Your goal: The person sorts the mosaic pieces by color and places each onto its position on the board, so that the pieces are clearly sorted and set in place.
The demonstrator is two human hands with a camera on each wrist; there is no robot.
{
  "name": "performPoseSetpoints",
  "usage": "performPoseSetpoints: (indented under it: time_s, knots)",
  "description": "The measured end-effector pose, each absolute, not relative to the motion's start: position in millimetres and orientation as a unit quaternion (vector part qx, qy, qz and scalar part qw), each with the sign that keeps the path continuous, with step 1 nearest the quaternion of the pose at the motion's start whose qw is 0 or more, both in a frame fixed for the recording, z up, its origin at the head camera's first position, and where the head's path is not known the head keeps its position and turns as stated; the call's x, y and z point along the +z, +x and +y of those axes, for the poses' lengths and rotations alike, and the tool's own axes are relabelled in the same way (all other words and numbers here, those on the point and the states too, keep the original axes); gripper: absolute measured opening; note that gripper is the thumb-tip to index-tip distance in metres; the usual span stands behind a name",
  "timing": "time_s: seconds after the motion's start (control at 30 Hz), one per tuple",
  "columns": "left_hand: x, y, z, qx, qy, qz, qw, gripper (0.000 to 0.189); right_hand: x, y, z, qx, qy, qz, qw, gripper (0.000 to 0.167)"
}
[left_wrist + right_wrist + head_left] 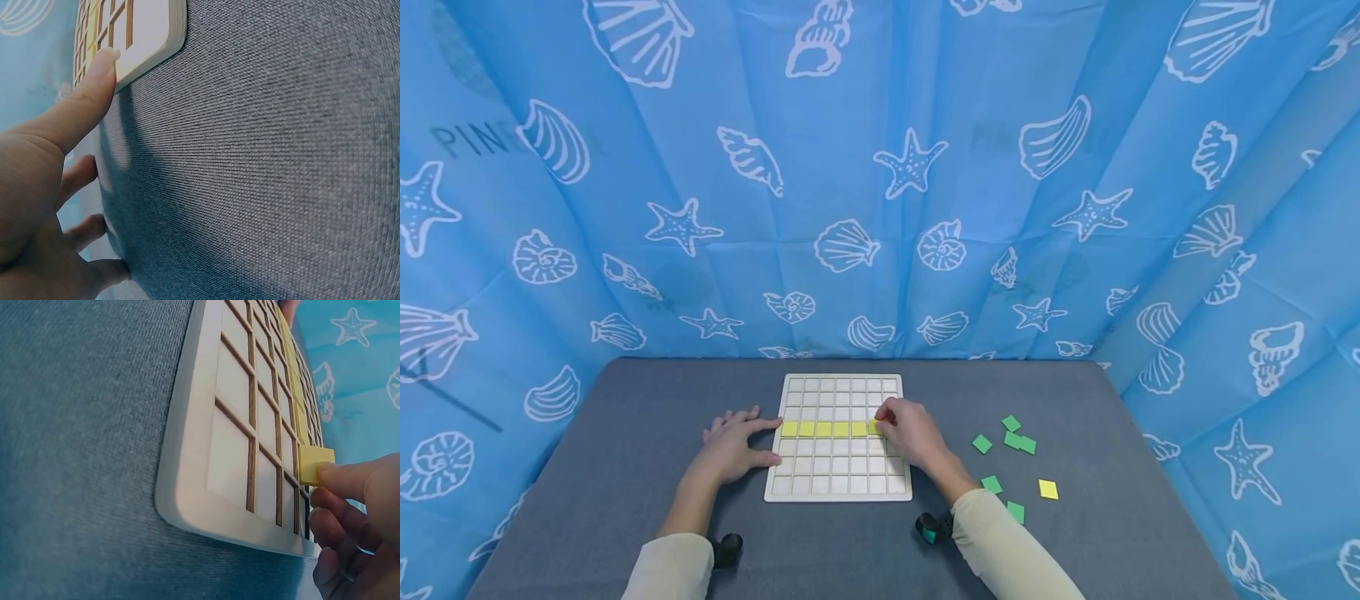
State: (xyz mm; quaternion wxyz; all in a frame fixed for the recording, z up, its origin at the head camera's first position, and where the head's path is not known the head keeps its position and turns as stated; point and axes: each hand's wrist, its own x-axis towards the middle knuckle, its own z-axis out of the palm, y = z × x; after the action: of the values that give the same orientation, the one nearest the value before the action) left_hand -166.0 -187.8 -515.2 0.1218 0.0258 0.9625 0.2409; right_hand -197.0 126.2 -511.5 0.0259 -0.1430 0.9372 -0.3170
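Note:
A white square board (pixel 838 492) with a grid of shallow cells lies on the grey table. Across its middle runs a row of yellow square tiles (pixel 823 429), set side by side from the left edge. My right hand (pixel 913 433) pinches another yellow tile (pixel 315 464) between thumb and fingers, over the row's right end. In the right wrist view that tile is tilted up from the grid. At the board's left side is my left hand (pixel 730 448), fingers spread. Its thumb (pixel 94 81) touches the board's rim, while other fingertips rest on the cloth.
Right of the board, several green tiles (pixel 982 444) lie scattered, some overlapping. A single yellow tile (pixel 1048 489) lies near them, beyond my right forearm. A blue curtain (pixel 850 208) with white shells and starfish hangs behind the grey table (pixel 820 550).

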Motion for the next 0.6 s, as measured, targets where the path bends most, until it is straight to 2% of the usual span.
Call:
performPoseSetpoints:
  time_s: [0.23, 0.6]
  knots:
    - [-514.2, -165.2, -186.8, 0.242, 0.022, 0.963, 0.118, 0.069, -509.9, -195.2, 125.1, -0.255, -0.146, 0.956, 0.021, 0.004]
    - [-512.9, -164.8, -185.3, 0.242, 0.015, 0.963, 0.121, 0.069, -512.3, -192.0, 126.5, -0.192, -0.179, 0.965, -0.022, 0.010]
